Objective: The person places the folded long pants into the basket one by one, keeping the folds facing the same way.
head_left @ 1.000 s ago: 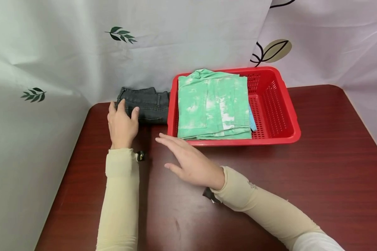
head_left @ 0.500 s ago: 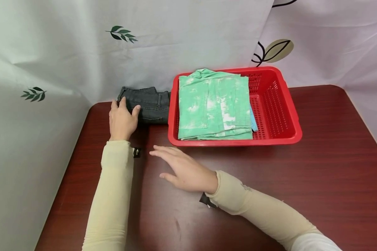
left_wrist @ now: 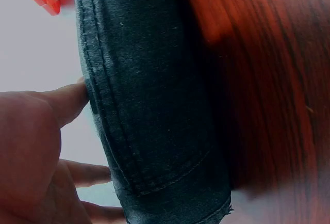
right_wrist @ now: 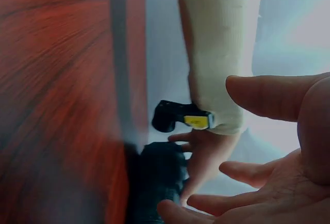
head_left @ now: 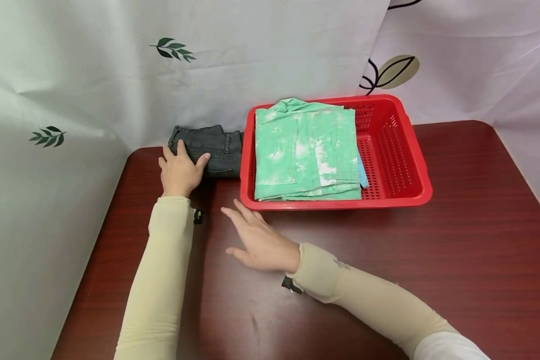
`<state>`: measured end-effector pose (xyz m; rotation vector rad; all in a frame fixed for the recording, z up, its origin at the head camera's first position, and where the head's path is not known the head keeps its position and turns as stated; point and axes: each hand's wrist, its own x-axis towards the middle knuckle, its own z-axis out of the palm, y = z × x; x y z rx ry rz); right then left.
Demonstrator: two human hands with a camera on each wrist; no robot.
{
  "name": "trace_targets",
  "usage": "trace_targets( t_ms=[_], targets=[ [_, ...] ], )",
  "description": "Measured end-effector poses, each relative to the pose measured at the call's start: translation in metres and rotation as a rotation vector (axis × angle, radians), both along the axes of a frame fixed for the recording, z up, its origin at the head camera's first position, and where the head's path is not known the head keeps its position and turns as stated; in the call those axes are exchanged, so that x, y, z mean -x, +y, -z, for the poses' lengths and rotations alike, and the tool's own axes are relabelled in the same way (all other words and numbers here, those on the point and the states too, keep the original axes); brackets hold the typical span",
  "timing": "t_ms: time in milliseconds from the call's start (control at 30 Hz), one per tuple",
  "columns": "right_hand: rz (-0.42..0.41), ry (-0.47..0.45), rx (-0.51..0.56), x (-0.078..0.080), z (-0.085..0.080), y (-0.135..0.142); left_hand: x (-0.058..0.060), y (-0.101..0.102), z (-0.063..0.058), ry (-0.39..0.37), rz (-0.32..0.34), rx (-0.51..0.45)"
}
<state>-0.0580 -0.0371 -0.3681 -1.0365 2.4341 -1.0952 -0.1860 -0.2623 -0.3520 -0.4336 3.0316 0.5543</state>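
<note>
Folded dark grey jeans point(head_left: 213, 162) lie at the back left of the table, their right end against the red basket. On their top my left hand point(head_left: 181, 174) rests with spread fingers. In the left wrist view its thumb and fingertips touch the upper edge of the jeans point(left_wrist: 149, 90) without curling round them. My right hand point(head_left: 266, 244) is in front of the basket's near left corner, fingers extended and palm turned left, with nothing in it. The red basket point(head_left: 342, 204) contains a folded green-and-white garment point(head_left: 306, 150). Beside that a strip of light blue cloth point(head_left: 362, 172) shows.
The reddish-brown wooden table point(head_left: 472, 240) extends to the right and toward me. White fabric point(head_left: 270, 55) with a leaf pattern hangs behind it and on both sides. A small black camera point(right_wrist: 180, 115) sits on the left wrist.
My left hand has moved slightly forward and right onto the jeans. The right hand has drifted a little left and nearer to me. Jeans and basket have stayed put.
</note>
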Motion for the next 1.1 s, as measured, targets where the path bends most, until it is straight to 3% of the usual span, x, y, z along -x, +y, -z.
trace_targets(
  t_ms=[367,600,833,1100],
  targets=[
    [0.061,-0.103,-0.105,0.012,0.015,-0.01,-0.001,-0.008,0.005,-0.015,0.013,-0.005],
    [0.079,-0.106,-0.103,0.015,0.019,-0.015,0.0,-0.016,0.009,-0.033,0.032,-0.028],
    [0.111,-0.061,-0.074,0.022,0.022,-0.023,-0.001,-0.026,0.01,-0.039,0.056,-0.112],
    [0.166,-0.178,-0.04,0.035,0.022,-0.036,0.001,-0.031,0.012,-0.045,0.061,-0.108]
  ],
)
